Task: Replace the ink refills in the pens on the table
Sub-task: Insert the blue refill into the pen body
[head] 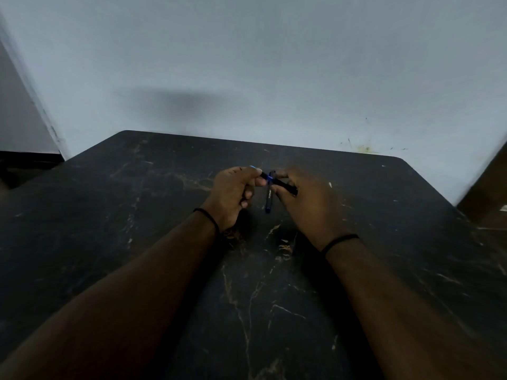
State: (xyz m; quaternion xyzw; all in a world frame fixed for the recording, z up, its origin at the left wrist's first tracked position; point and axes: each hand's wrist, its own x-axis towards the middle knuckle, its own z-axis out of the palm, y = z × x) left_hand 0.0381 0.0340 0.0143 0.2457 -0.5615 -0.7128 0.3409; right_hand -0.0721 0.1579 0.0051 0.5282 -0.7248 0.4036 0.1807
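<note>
Fig.: pen disassembly over a dark marbled table [274, 311], head view, dim light, some blur.

L hand [233, 193]: fingers clenched around one end of a black pen [278, 182] w/ blue trim; thumb and forefinger pinch the tip end, where a light-blue bit pokes out beyond the knuckles. Probably the anchor hand, holding the barrel steady vs. rotation.

R hand [307, 204]: fingers closed on the other end of the same pen, which lies roughly horizontal btw. the two hands, raised just above the table. Opposed grips on either end suit a twist or pull-apart, i.e. opening the barrel to reach the refill; whether the joint has begun to part can't be told.

A second dark piece w/ blue end [268, 200] hangs roughly vertical below the pen, btw. the hands; it seems tucked under the R fingers, but cap, barrel half or 2nd pen can't be told. Keeping it in hand likely saves a reach later.

No loose refills visible on the table; hands may hide some. Both wrists carry a thin black band [211, 218]. Pale wall [274, 64] behind.
</note>
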